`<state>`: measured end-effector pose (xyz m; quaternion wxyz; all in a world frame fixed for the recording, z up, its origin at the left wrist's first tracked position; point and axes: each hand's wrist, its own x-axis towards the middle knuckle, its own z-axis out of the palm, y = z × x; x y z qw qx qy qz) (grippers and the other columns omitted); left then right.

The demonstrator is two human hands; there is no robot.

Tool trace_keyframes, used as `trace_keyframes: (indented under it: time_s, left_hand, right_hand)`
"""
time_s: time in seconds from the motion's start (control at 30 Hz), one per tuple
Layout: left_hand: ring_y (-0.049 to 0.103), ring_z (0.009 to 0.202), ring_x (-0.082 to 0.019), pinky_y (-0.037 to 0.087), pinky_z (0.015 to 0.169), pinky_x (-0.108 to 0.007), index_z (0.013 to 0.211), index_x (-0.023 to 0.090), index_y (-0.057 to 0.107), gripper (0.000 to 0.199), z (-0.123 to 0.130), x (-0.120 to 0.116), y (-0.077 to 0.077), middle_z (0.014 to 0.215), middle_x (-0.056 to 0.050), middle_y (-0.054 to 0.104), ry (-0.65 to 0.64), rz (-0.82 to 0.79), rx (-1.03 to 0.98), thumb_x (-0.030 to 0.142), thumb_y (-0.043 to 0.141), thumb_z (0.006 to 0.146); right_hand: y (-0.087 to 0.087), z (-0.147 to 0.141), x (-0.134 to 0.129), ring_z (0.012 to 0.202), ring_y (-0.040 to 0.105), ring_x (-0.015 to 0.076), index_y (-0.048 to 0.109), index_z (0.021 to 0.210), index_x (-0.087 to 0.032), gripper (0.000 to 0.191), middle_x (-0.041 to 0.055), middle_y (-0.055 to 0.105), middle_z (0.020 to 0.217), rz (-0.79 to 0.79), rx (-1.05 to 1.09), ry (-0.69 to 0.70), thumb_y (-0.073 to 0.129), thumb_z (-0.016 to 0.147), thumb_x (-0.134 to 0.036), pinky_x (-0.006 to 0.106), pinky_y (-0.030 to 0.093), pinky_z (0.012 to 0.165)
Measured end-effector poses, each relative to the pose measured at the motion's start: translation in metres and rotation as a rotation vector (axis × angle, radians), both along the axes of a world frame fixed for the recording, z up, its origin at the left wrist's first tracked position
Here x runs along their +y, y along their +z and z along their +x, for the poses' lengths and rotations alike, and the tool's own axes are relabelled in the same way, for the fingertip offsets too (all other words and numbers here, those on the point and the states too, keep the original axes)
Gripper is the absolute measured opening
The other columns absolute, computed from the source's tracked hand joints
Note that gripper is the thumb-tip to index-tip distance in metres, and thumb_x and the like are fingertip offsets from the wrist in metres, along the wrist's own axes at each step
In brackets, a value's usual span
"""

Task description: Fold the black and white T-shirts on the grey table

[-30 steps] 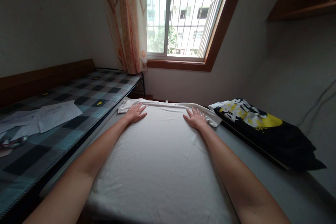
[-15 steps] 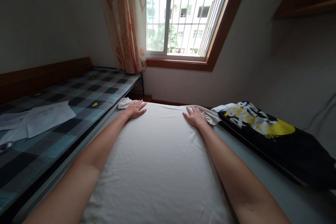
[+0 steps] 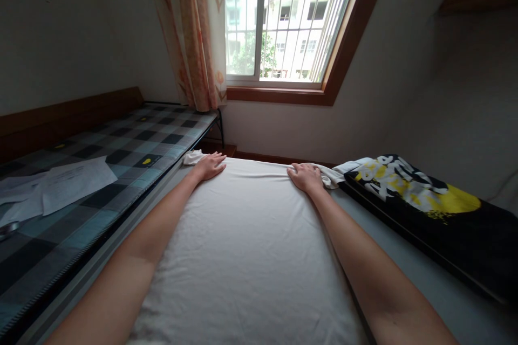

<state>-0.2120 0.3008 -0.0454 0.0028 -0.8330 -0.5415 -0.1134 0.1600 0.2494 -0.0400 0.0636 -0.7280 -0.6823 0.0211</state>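
Note:
A white cloth point(image 3: 251, 248), likely a garment, lies spread over a long flat surface in front of me, with bunched folds at both far corners. My left hand point(image 3: 210, 167) rests palm down on its far left corner, fingers stretched out. At the far right corner my right hand point(image 3: 306, 177) has its fingers bent into the cloth, the fingertips hidden. Creases run in the cloth from the right hand toward the left. The cloth's far edge lies just beyond both hands.
On the left is a bed with a checked mattress point(image 3: 93, 183), with paper sheets point(image 3: 76, 183) on it. A folded black garment with yellow and white print point(image 3: 437, 210) lies at right on a pale surface point(image 3: 388, 242). Ahead are a curtain point(image 3: 200, 38) and a barred window point(image 3: 291, 27).
My right hand's fingers, spread flat before, are now bent and drawn together, and new creases show beside them. The left hand stays at its corner, fingers closer together. The view has shifted slightly.

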Motion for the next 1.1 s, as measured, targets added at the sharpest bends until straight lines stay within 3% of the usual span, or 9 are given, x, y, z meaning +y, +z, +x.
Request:
trace_keyframes:
  time_s: [0.13, 0.2, 0.27, 0.4, 0.5, 0.77, 1.1]
  left_hand:
    - [0.056, 0.12, -0.023, 0.038, 0.106, -0.033, 0.113, 0.015, 0.069, 0.045, -0.001, -0.013, 0.0, 0.126, -0.01, 0.064, 0.121, 0.202, -0.111, 0.036, 0.034, 0.093]
    - [0.063, 0.108, -0.025, 0.044, 0.099, -0.036, 0.106, 0.017, 0.071, 0.045, -0.002, -0.021, 0.001, 0.112, -0.01, 0.07, 0.168, 0.174, -0.102, 0.037, 0.032, 0.094]
    - [0.064, 0.105, -0.026, 0.047, 0.095, -0.037, 0.109, 0.019, 0.071, 0.045, -0.004, -0.027, 0.0, 0.111, -0.009, 0.072, 0.182, 0.106, -0.095, 0.039, 0.034, 0.094]
    - [0.05, 0.129, -0.021, 0.037, 0.109, -0.033, 0.131, 0.021, 0.059, 0.05, -0.012, -0.038, -0.004, 0.139, -0.005, 0.056, 0.047, 0.034, -0.088, 0.041, 0.033, 0.094]
    - [0.035, 0.14, -0.021, 0.024, 0.117, -0.038, 0.141, 0.017, 0.048, 0.058, -0.017, -0.051, -0.006, 0.15, -0.008, 0.043, 0.0, -0.01, -0.008, 0.046, 0.031, 0.094]
    - [0.022, 0.146, -0.021, 0.014, 0.118, -0.043, 0.149, 0.021, 0.035, 0.062, -0.021, -0.1, -0.007, 0.157, -0.008, 0.028, -0.018, -0.055, 0.108, 0.05, 0.029, 0.095]
    - [0.023, 0.146, -0.023, 0.014, 0.118, -0.043, 0.148, 0.023, 0.036, 0.061, -0.023, -0.139, -0.015, 0.156, -0.009, 0.029, -0.031, -0.024, 0.128, 0.049, 0.034, 0.094]
  right_hand:
    - [-0.003, -0.001, -0.004, 0.135, 0.036, 0.0262, 0.05, 0.14, -0.023, 0.057, 0.0098, 0.048, 0.144, 0.027, -0.019, 0.006, 0.025, 0.095, -0.047, 0.046, 0.022, 0.112]
    - [-0.004, -0.001, -0.006, 0.139, 0.031, 0.0251, 0.045, 0.144, -0.023, 0.058, 0.0093, 0.041, 0.15, 0.019, -0.034, -0.003, 0.024, 0.095, -0.046, 0.045, 0.018, 0.114]
    - [-0.005, -0.001, -0.01, 0.142, 0.027, 0.0248, 0.04, 0.147, -0.023, 0.059, 0.0095, 0.035, 0.154, 0.009, -0.045, -0.004, 0.024, 0.096, -0.047, 0.045, 0.015, 0.115]
    - [-0.006, -0.001, -0.021, 0.144, 0.025, 0.0252, 0.035, 0.15, -0.024, 0.061, 0.01, 0.029, 0.157, -0.006, -0.058, 0.024, 0.024, 0.096, -0.049, 0.043, 0.018, 0.115]
    - [-0.005, -0.002, -0.032, 0.145, 0.022, 0.0248, 0.033, 0.15, -0.024, 0.061, 0.0091, 0.026, 0.158, -0.023, -0.069, 0.032, 0.024, 0.096, -0.05, 0.043, 0.018, 0.115]
    - [0.001, -0.006, -0.067, 0.146, 0.018, 0.0256, 0.031, 0.151, -0.025, 0.062, 0.0081, 0.021, 0.16, -0.059, -0.064, 0.045, 0.024, 0.096, -0.052, 0.044, 0.016, 0.116]
    - [-0.006, -0.003, -0.113, 0.145, 0.021, 0.0253, 0.034, 0.15, -0.025, 0.06, 0.0068, 0.025, 0.159, -0.003, -0.097, 0.053, 0.025, 0.097, -0.05, 0.043, 0.018, 0.116]
